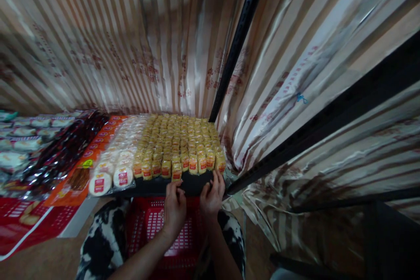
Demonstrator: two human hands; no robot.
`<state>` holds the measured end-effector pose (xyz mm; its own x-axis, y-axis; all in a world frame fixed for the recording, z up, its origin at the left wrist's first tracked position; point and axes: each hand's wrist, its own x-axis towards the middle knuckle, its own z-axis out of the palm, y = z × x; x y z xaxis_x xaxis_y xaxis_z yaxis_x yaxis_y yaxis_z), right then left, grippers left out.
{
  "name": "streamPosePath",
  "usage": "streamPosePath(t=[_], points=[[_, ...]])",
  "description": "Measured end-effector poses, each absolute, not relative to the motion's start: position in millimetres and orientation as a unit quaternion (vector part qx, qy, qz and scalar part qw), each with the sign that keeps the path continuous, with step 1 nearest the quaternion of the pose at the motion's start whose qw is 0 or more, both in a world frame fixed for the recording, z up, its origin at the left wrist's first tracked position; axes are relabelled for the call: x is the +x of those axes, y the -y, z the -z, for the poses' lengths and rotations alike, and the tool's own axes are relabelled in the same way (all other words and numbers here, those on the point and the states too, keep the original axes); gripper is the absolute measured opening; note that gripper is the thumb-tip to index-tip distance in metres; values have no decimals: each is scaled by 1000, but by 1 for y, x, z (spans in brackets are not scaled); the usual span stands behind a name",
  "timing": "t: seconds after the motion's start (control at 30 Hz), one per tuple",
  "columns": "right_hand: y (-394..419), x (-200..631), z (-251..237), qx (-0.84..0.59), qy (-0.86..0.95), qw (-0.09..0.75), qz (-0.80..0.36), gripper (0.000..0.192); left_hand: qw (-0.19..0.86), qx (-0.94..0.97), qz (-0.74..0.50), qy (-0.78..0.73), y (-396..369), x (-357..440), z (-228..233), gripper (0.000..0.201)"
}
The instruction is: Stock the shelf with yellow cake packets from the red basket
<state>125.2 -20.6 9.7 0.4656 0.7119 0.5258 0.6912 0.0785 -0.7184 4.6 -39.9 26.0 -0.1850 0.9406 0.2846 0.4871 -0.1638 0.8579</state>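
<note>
Both hands rest at the near edge of the black shelf (193, 186), the left hand (175, 208) with fingers curled under a yellow snack packet (176, 171) in the front row, the right hand (212, 197) with fingers bent just below the packets, above a red basket (154, 223).

No text, brand or number can be read anywhere in view. The small yellow packets (179, 146) carry red labels, too small to make out. Left of those packets, the round white packs (111, 170) bear red labels, also illegible. The striped curtain (131, 48) behind the yellow packets shows faint red print, blurred. A yellow round sticker (87, 163) left of the white packs is unreadable.
</note>
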Motion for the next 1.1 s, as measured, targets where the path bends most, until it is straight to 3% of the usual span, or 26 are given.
streamPosePath(t=[0.2,0.5,0.83,1.1], points=[[16,82,-7,-613,613,488,-99,36,260,531,-487,-643,36,-11,-17,36],[5,66,-10,-624,587,489,-163,41,323,492,-487,-645,25,-9,-12,40],[24,110,-16,-709,442,532,-136,44,379,580,-484,-534,22,41,-21,35],[16,137,6,-698,455,548,-79,48,437,592,-405,-543,2,73,-46,39]])
